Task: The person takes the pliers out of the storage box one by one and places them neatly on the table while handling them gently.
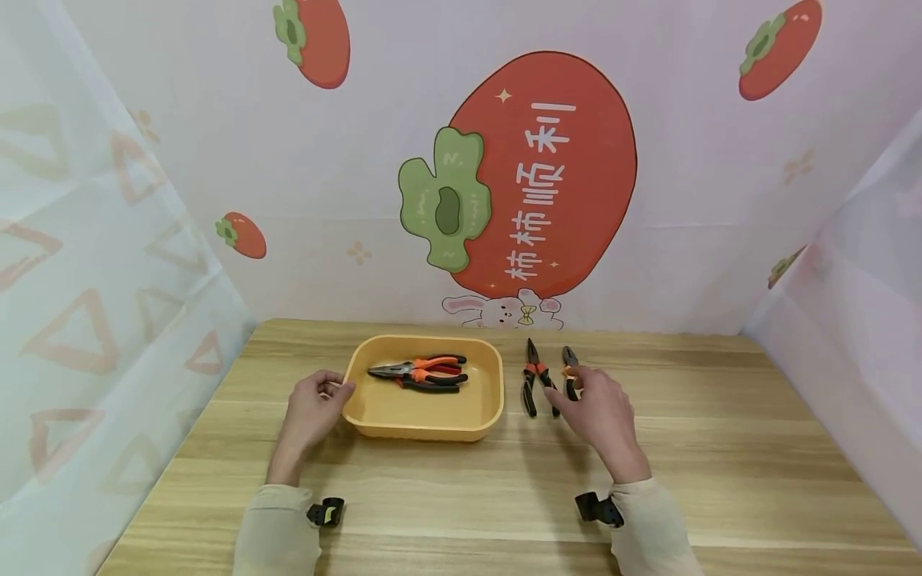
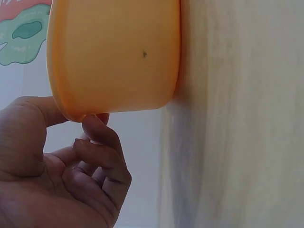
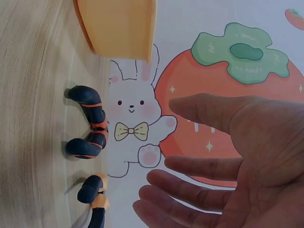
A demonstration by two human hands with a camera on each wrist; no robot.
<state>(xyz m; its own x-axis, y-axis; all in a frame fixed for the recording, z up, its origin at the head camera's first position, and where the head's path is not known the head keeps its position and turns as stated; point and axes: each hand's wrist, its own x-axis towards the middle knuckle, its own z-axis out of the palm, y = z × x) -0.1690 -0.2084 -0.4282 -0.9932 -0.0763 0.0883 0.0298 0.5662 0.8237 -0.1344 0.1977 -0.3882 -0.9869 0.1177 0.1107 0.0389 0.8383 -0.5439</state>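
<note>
My left hand [image 1: 313, 412] pinches the left rim of a yellow plastic basin [image 1: 418, 414]. In the left wrist view thumb and forefinger meet at the rim of the basin [image 2: 114, 57], with the other fingers curled below. Inside lie pliers with orange and black handles [image 1: 441, 378], partly covering a red-handled tool. Right of the basin, long-nose pliers [image 1: 533, 370] lie with black and orange handles spread, beside smaller pliers [image 1: 570, 357] with orange and black handles. My right hand [image 1: 599, 408] hovers over these handles, thumb and fingers apart in the right wrist view, holding nothing.
All of this is on a wood-grain table [image 1: 446, 496]. A printed cloth backdrop [image 1: 691, 240] with persimmons and a rabbit rises behind the table's back edge, and pale cloth sides stand left and right. A small black mount [image 1: 599, 509] sits at each wrist.
</note>
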